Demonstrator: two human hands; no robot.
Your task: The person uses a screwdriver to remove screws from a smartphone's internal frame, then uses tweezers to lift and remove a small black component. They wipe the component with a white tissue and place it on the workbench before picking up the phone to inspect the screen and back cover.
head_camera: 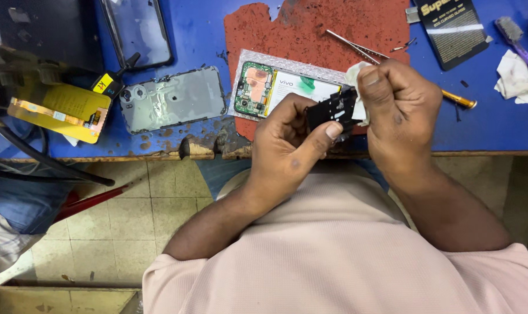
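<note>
Black plastic cover piece (332,110) is off the phone, pinched in left hand (287,145) by thumb and fingers. Right hand (400,110), fisted around a white cloth wad (354,75), is pressed on its right edge; cleaning looks mid-way. Piece is flat, dark, with cutouts. Just beyond hands: opened phone (284,87), board exposed, not reassembled. Further left, grey back cover (174,99).

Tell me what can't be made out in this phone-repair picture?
- Black plastic part: head view, its underside and edges are covered by left hand and right hand.
- White cloth: mostly buried in the right fist.
- Opened phone: lower end hidden behind both hands.
- Purple brush: cut off by the right edge.
</note>
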